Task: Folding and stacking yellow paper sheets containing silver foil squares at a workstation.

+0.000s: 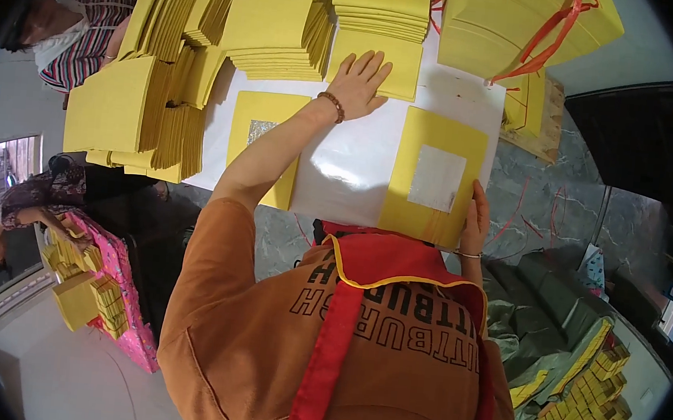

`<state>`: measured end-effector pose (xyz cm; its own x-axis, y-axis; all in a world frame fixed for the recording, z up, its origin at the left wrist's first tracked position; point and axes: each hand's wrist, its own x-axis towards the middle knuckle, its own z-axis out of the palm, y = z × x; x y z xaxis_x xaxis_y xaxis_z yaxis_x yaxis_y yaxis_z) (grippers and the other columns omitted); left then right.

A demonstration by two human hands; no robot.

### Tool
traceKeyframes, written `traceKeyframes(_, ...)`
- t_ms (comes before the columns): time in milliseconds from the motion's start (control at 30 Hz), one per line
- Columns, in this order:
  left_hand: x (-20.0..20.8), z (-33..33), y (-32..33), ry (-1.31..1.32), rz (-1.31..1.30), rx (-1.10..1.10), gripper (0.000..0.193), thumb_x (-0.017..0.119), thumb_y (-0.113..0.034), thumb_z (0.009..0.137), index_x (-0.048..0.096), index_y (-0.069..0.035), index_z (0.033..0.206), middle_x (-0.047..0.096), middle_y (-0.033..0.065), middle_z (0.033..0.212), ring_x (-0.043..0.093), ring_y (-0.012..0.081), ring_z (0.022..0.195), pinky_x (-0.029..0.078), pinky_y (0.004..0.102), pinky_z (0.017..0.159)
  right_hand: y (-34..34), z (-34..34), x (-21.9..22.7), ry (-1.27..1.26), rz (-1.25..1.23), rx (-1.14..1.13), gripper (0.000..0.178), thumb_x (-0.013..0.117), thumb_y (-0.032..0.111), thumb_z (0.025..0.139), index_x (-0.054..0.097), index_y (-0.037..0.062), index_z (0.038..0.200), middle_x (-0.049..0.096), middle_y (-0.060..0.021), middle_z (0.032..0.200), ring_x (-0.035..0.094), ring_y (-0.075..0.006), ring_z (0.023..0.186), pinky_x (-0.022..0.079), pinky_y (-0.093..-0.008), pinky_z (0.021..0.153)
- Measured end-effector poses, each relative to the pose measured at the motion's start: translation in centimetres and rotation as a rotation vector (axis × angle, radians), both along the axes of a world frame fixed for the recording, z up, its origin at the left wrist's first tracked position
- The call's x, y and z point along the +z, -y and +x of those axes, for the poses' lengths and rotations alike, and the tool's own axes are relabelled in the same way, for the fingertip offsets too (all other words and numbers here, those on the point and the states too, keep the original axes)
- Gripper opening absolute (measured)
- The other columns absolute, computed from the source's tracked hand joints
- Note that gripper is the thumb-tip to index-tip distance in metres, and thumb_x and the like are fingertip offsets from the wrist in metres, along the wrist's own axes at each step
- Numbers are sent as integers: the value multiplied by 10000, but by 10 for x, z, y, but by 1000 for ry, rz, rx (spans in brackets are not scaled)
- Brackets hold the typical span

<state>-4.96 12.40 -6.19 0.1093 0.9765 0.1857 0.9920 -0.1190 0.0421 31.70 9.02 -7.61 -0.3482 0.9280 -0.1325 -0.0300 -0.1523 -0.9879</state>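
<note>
My left hand point(359, 84) lies flat with fingers spread on a yellow paper piece point(401, 70) at the front of a stack. A beaded bracelet is round that wrist. My right hand point(475, 226) is against the right edge of a yellow paper sheet with a silvery square point(438, 179), near the table's front edge. Its visible fingers are stretched along the edge; the rest is partly hidden. A second yellow sheet, with a silvery square point(262, 131), lies on the left, partly covered by my left forearm.
Stacks of yellow paper point(276, 33) crowd the white table's point(341, 162) back and left. A large yellow bundle with red ties point(521, 26) stands back right. One person point(89, 20) is at the far left, another point(33, 199) below by a pink-covered box point(133, 296). Yellow bundles point(588, 400) are piled lower right.
</note>
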Motion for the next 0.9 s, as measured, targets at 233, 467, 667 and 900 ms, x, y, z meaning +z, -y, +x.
traceKeyframes(233,-4,2,0,-61,-61,4,533,423,-360,892,311,-108,1348,263,154,1401,233,311,1292,184,469,1041,3,-6,0,88,92,-4,457,488,45,861,367,-23,1297,355,-141,1356,350,-230,1246,258,-324,1030)
traceKeyframes(467,-12,8,2,-14,-19,61,541,393,-367,902,272,-123,1370,239,145,1415,207,309,1305,166,466,1050,8,-17,4,352,375,-54,520,609,117,779,427,-9,1250,340,-211,1348,347,-324,1240,270,-380,1022)
traceKeyframes(667,2,11,5,7,-21,39,549,395,-394,895,300,-110,1355,248,142,1412,203,318,1302,161,470,1050,9,-20,8,561,490,4,495,642,156,741,498,26,1196,331,-255,1337,362,-380,1216,310,-408,986)
traceKeyframes(900,24,78,44,434,123,-32,479,496,-285,865,401,-39,1265,300,234,1346,340,383,1199,266,463,996,10,-16,2,583,528,-25,477,646,150,737,516,28,1179,353,-243,1329,389,-375,1196,325,-411,977)
